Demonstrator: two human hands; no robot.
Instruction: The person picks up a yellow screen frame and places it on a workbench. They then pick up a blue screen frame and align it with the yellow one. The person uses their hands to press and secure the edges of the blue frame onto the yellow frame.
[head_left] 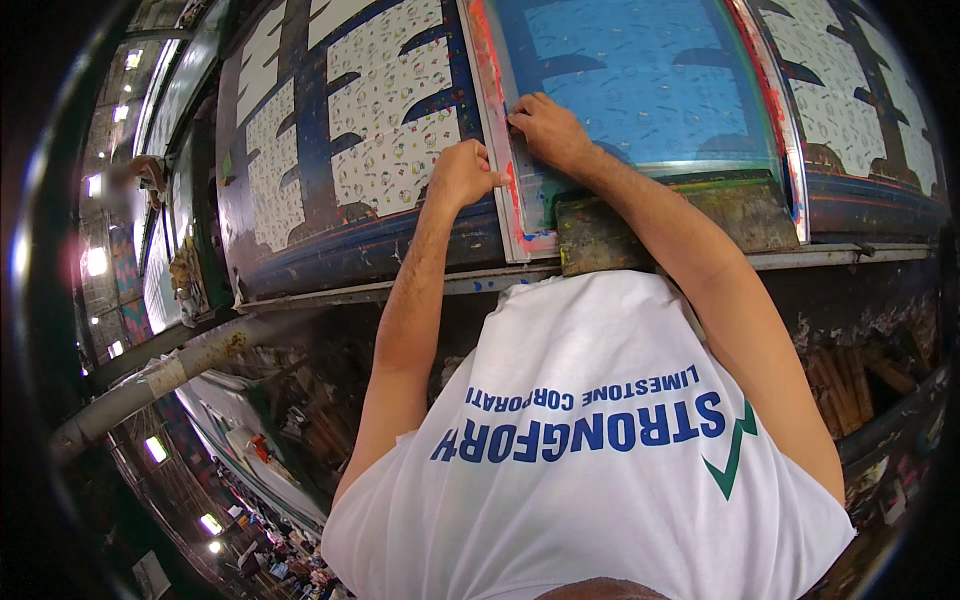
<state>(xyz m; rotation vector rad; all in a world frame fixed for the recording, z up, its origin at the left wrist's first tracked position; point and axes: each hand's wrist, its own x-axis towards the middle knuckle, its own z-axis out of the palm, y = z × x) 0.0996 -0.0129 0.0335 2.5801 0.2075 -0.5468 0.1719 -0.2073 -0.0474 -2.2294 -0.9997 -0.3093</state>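
Both hands on screen frame [497,130]: left hand [460,172] fingers curled gripping edge, right hand [545,130] fingers pressing it

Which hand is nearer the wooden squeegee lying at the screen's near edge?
Right. The right hand rests inside the frame, just above the squeegee; the left hand grips the frame's outer left rail.

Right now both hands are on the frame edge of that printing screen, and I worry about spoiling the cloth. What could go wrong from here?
1. The left hand rests at the screen frame right beside the printed fabric; a slip could smear or shift it.
2. The frame edge is coated with red ink; the right hand pressing on it may carry ink onto the blue mesh.
3. The ink-caked squeegee lies at the screen's near end, close under the right forearm, and could be nudged.
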